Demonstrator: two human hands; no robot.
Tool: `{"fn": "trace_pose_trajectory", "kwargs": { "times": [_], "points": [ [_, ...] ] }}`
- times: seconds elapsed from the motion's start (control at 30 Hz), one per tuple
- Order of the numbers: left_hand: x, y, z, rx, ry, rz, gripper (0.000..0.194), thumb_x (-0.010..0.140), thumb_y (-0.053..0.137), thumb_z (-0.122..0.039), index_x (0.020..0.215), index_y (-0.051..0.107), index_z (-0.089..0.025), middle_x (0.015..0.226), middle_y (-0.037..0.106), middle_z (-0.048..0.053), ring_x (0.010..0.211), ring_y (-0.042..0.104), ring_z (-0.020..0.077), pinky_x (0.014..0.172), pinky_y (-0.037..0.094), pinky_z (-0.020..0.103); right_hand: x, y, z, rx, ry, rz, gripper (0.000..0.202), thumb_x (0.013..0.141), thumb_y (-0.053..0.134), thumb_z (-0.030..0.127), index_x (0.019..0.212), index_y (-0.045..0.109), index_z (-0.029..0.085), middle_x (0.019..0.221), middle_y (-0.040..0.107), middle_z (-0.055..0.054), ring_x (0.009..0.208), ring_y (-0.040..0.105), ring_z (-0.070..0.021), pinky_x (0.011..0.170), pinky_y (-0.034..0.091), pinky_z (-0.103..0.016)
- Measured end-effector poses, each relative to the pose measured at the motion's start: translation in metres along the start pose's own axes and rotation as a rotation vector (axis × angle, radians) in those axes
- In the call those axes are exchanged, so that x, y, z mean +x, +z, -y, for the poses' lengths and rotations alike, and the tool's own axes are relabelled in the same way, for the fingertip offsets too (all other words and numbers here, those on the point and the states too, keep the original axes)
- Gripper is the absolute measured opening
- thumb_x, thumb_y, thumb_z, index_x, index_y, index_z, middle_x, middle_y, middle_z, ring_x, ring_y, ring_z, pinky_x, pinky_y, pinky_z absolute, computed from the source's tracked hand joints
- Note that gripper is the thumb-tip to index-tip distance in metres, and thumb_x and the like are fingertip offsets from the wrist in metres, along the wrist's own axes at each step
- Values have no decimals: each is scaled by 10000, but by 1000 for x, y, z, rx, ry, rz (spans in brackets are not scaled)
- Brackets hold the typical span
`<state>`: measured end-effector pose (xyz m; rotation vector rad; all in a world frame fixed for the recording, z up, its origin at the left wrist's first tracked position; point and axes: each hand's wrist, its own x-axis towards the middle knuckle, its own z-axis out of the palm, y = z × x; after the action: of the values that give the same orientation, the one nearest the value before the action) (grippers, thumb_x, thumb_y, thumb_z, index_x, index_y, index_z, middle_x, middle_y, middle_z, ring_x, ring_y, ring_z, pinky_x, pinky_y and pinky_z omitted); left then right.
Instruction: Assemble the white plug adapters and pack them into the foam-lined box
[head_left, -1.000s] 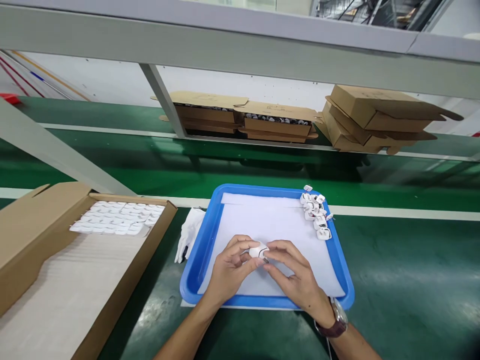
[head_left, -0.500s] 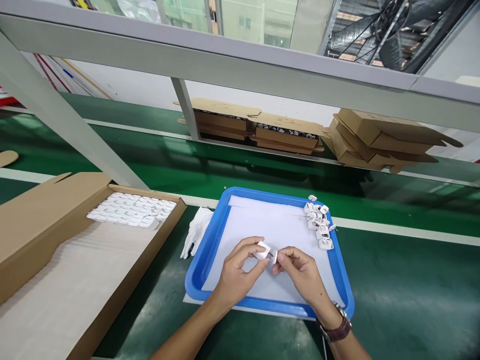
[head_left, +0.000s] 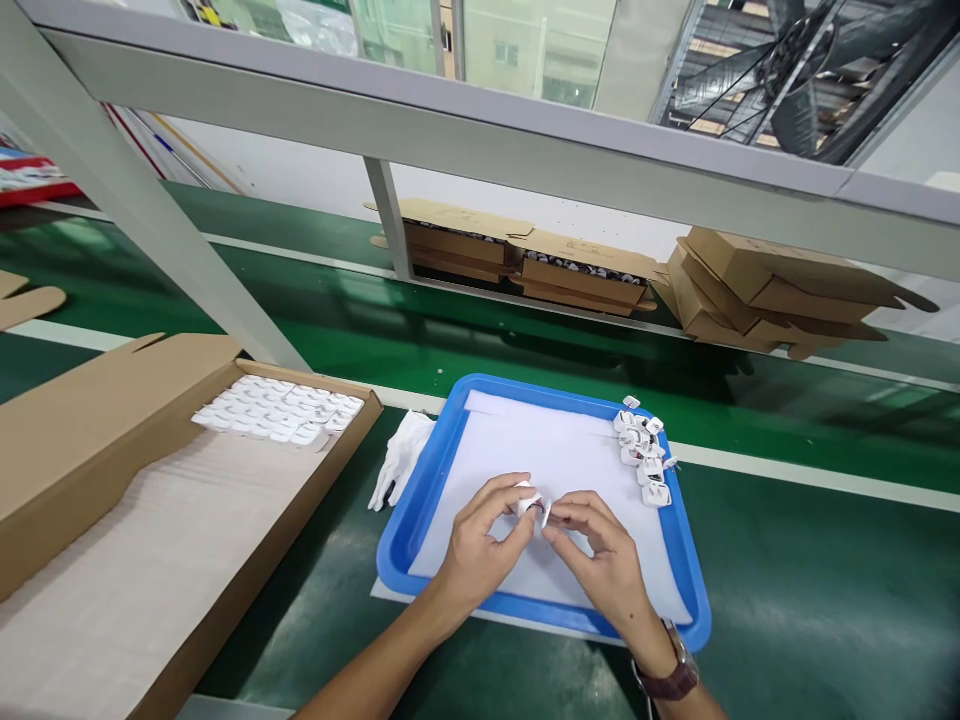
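- White casing (head_left: 528, 496) pinched in your left hand (head_left: 480, 548), lower centre of frame
- Small white plate (head_left: 546, 514) gripped by your right hand (head_left: 606, 562), above the blue tray (head_left: 427, 492)

Glossy blue plastic tray (head_left: 694, 600)

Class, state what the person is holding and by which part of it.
A small white case: the left hand grips its body by the sides; the right hand pinches its lid-like piece by the edge.
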<state>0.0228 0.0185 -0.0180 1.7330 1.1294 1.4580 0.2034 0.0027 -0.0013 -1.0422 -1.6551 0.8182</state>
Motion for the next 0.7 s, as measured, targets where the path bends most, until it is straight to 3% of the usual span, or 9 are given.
{"fn": "trace_pose_trajectory", "kwargs": {
  "times": [0.1, 0.23, 0.3, 0.5, 0.7],
  "points": [
    [0, 0, -2, 16, 19, -3, 188, 914, 678, -137, 1066, 757, -213, 1184, 698, 113, 976, 734, 206, 792, 620, 312, -1, 0, -1, -52, -68, -18, 231, 966, 638, 94, 1078, 723, 277, 1012, 669, -53, 935, 686, -186, 791, 602, -310],
    [1, 1, 1, -47, 10, -29, 166, 920, 677, -141, 1053, 749, -208, 1102, 703, 103, 953, 730, 199, 759, 635, 301, -7, 1, -2, -217, -304, 72, 438, 964, 530, -24, 1291, 642, 245, 1191, 638, -124, 1113, 649, -226, 921, 578, -387],
    [1, 0, 3, -99, -13, -26, 144, 922, 679, -148, 1035, 750, -201, 1082, 710, 103, 976, 735, 208, 770, 645, 302, -8, 2, -1, -236, -346, 108, 475, 958, 514, -45, 1327, 618, 236, 1220, 631, -135, 1144, 637, -232, 938, 575, -399],
    [4, -2, 0, -234, -112, 17, 114, 910, 702, -171, 999, 771, -184, 1067, 725, 113, 953, 759, 213, 778, 656, 298, -4, 3, 3, -123, -130, -74, 286, 940, 685, 100, 1181, 682, 253, 1089, 686, -85, 1032, 686, -225, 892, 594, -389],
    [5, -3, -5, -313, -125, 20, 93, 906, 713, -192, 966, 784, -190, 1067, 724, 114, 1012, 759, 238, 843, 660, 332, -2, 4, 4, 62, 83, -64, 176, 935, 709, 178, 1091, 721, 258, 1050, 719, -68, 977, 725, -220, 870, 638, -383]
  ]
}}
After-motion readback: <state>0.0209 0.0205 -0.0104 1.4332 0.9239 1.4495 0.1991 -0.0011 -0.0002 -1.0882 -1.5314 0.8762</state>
